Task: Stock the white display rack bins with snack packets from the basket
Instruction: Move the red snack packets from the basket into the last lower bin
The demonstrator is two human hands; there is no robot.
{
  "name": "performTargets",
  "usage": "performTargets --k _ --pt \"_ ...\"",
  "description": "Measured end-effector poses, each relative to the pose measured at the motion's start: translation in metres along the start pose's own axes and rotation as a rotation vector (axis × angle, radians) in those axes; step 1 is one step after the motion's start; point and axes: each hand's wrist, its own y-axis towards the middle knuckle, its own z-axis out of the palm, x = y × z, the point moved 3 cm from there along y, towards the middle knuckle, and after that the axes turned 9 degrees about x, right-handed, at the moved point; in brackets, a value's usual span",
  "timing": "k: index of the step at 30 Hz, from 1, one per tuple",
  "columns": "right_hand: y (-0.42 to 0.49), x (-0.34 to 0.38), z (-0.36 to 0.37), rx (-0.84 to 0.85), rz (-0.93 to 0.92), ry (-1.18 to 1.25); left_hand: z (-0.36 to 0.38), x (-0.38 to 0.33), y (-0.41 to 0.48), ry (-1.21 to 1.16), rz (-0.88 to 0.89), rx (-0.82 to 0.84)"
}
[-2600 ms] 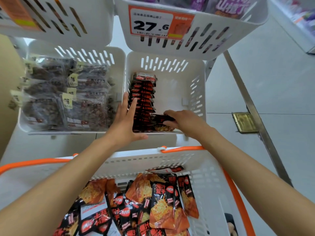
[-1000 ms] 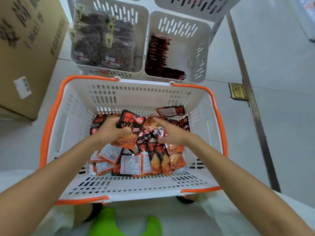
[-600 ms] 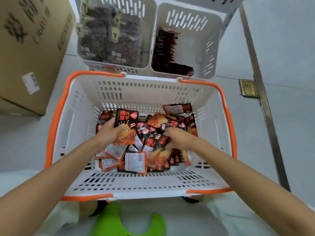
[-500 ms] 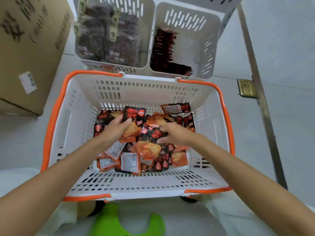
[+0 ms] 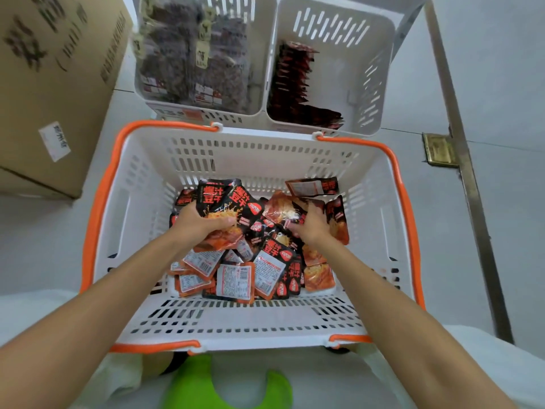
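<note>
Evidently mid-task: the right rack bin [image 5: 333,81] holds one row, while many snack packets [image 5: 236,278] fill the basket [image 5: 100,202]. Left hand [image 5: 194,222] clutches several; right hand [image 5: 312,225] closes on another.

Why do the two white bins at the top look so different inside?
The left bin is packed full with dark clear bags; the right bin is mostly bare. The right bin holds one row of red-black packets standing along its left wall. Both are white slotted plastic.

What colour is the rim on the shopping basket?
Orange, on a white basket rim, clearest in the head view.
</note>
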Motion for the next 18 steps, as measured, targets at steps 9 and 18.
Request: performTargets --k 9,18 --pt "-0.063 0.049 -0.074 0.013 -0.447 0.265 -0.014 -0.001 0.003 -0.320 0.013 -0.015" --pt "-0.101 0.133 -0.064 0.043 -0.561 0.408 0.015 -0.060 -0.024 -0.349 0.187 0.208"
